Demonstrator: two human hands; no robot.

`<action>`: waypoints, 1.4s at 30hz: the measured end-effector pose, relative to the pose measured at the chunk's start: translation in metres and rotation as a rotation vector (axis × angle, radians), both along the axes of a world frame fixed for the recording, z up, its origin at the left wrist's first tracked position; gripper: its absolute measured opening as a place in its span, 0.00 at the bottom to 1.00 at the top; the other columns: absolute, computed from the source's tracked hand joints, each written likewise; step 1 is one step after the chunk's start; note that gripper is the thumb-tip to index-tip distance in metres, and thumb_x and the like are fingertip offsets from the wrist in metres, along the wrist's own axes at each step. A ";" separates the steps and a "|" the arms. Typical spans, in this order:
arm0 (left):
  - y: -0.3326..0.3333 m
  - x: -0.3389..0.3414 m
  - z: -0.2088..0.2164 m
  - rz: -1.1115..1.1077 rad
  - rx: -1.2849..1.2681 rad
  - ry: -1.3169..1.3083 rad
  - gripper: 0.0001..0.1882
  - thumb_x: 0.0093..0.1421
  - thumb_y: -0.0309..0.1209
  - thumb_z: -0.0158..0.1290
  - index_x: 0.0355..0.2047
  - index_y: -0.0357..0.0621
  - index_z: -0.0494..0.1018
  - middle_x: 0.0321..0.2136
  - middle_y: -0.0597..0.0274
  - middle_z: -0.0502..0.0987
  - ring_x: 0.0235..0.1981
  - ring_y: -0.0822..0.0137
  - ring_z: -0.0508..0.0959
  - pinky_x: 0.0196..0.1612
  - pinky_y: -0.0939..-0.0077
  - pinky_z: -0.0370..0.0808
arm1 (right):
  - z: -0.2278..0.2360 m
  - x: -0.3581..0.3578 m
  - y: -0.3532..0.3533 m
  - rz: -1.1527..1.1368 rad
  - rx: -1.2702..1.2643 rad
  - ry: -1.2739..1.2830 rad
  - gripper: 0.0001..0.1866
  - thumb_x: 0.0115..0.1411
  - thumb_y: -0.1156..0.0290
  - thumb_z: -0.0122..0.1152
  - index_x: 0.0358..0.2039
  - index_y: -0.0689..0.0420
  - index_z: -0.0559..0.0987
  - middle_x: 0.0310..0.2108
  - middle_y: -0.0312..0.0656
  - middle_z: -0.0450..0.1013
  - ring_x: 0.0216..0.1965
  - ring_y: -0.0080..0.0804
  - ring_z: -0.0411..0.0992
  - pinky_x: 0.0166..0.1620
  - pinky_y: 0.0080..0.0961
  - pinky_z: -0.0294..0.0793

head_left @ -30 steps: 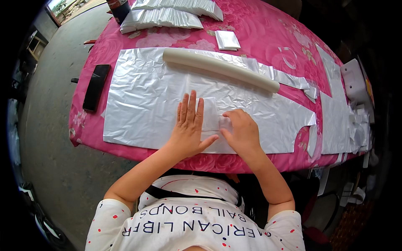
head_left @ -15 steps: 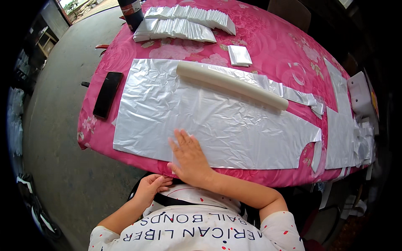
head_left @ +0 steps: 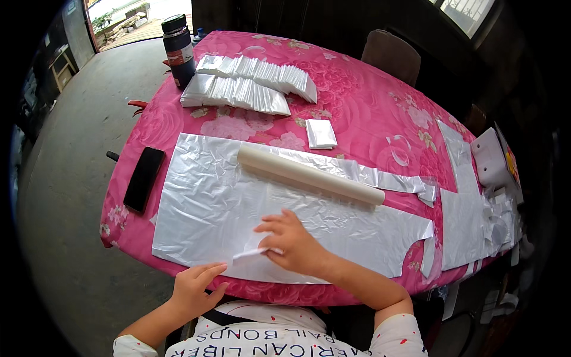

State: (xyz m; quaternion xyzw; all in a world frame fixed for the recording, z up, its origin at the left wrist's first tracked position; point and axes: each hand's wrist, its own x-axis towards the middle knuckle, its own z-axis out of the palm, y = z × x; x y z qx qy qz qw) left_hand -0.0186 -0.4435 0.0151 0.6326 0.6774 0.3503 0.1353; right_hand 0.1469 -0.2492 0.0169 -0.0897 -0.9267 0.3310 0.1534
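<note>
A stack of silvery-white plastic bags lies flat in front of me, with handle-shaped cutouts at its right end. My right hand is over its near half, pinching a narrow folded piece of white plastic by its right end. Whether that piece is separate from the stack, I cannot tell. Close to the stack's near edge is my left hand, holding nothing, with thumb and fingers apart. A long beige tube rests across the stack.
Rows of folded white packets and a dark bottle stand at the far left. One small folded packet lies beyond the tube. A black phone is at left; more plastic sheets and a white box are at right.
My right hand has gone from lying flat on the stack to gripping a folded piece of plastic. My left hand has risen from my lap to the table edge. The view has tilted up.
</note>
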 end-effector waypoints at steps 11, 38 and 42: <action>0.011 0.009 -0.005 -0.077 -0.021 0.020 0.18 0.44 0.28 0.59 0.39 0.42 0.73 0.39 0.59 0.77 0.31 0.61 0.78 0.32 0.71 0.75 | -0.052 0.009 0.257 -1.131 -0.134 0.042 0.20 0.49 0.64 0.63 0.39 0.63 0.75 0.33 0.44 0.75 0.34 0.33 0.73 0.38 0.28 0.71; 0.128 0.122 -0.039 -0.561 -0.028 0.257 0.41 0.50 0.54 0.52 0.60 0.46 0.55 0.62 0.38 0.41 0.63 0.35 0.39 0.61 0.46 0.46 | -0.049 0.205 0.007 -0.430 0.300 -0.271 0.26 0.60 0.58 0.46 0.54 0.60 0.66 0.60 0.50 0.55 0.61 0.46 0.53 0.60 0.37 0.53; 0.141 0.145 -0.034 -0.624 -0.040 0.242 0.38 0.48 0.55 0.53 0.56 0.49 0.62 0.62 0.42 0.44 0.63 0.37 0.38 0.60 0.44 0.46 | -0.059 0.291 0.060 -0.736 0.378 -0.268 0.25 0.59 0.64 0.47 0.55 0.61 0.64 0.60 0.50 0.55 0.61 0.45 0.53 0.61 0.36 0.52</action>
